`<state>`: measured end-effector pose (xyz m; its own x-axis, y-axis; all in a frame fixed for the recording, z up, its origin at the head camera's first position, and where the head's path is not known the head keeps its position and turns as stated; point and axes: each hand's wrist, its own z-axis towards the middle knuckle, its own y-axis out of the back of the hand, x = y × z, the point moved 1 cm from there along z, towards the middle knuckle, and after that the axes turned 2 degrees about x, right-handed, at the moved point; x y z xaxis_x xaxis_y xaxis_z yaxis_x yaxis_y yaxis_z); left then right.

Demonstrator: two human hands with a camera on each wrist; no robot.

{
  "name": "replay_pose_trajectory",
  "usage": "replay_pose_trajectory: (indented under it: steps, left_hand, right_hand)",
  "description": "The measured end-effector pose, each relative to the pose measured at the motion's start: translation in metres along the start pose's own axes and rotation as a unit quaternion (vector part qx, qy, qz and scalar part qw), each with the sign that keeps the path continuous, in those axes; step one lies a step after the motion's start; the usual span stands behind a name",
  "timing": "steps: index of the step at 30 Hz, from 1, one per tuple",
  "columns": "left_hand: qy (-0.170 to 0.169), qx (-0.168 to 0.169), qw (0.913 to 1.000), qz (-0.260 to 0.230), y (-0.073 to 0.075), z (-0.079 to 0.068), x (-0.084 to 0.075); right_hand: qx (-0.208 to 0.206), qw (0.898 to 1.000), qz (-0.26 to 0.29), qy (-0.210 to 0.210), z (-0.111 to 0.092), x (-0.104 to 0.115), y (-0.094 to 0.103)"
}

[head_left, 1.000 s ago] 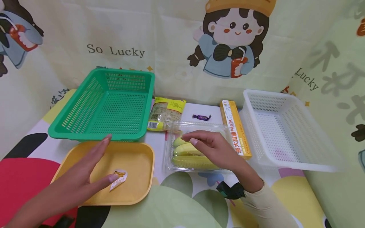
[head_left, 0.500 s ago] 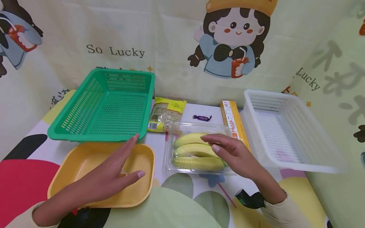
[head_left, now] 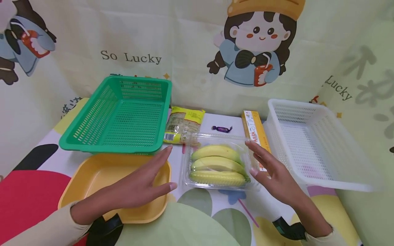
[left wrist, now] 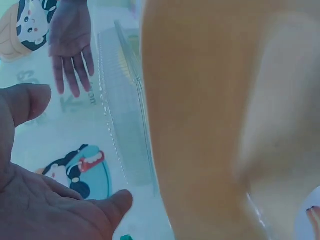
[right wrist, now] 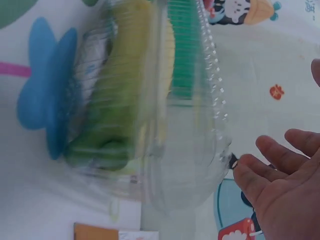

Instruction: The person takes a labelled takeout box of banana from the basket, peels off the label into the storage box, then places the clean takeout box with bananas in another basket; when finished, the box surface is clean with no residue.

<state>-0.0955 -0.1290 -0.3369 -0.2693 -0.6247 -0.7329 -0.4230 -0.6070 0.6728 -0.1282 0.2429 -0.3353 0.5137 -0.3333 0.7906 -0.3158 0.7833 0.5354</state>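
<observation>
A clear plastic clamshell box (head_left: 215, 137) with several bananas (head_left: 219, 163) inside stands mid-table. My left hand (head_left: 143, 191) hovers over the right part of a yellow tray (head_left: 92, 171), fingers extended toward the box's left side. Thumb and fingers are spread in the left wrist view, where the tray wall (left wrist: 200, 120) fills the right half. My right hand (head_left: 274, 174) is at the box's right edge, its fingertips overlapping that edge in the head view. The right wrist view shows the right hand (right wrist: 285, 185) with fingers loosely extended beside the box (right wrist: 187, 145). Neither hand grips anything.
A green basket (head_left: 132, 150) stands behind the tray, and a white basket (head_left: 283, 157) is at the right. Behind the box lie a yellow-labelled food packet (head_left: 183, 124), a purple-wrapped candy (head_left: 222, 129) and an orange pasta box (head_left: 257, 131). A printed cloth (head_left: 184, 68) hangs behind.
My left hand has moved right across the tray toward the clamshell box. My right hand has moved right, from above the bananas to the box's right edge. The view has shifted slightly.
</observation>
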Motion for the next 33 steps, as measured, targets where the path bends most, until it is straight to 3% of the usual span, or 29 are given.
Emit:
replay_pose_trajectory:
  steps: [6, 11, 22, 33]
  left_hand:
    - [-0.007, 0.031, 0.9995, -0.008, -0.005, 0.013, 0.003]
    - [-0.022, 0.035, 0.9986, -0.033, -0.011, 0.031, 0.002]
    - [-0.038, 0.031, 0.9969, -0.062, -0.021, 0.055, -0.003]
    - [-0.017, 0.033, 0.998, -0.05, -0.021, 0.063, -0.004]
  right_hand:
    - [0.002, 0.998, -0.033, -0.053, -0.015, -0.012, 0.008]
    - [0.024, 0.996, -0.038, -0.072, -0.026, -0.026, 0.013]
    - [0.048, 0.996, 0.012, -0.074, -0.032, -0.048, 0.006]
    - [0.057, 0.991, 0.081, -0.09, -0.031, -0.054, 0.003]
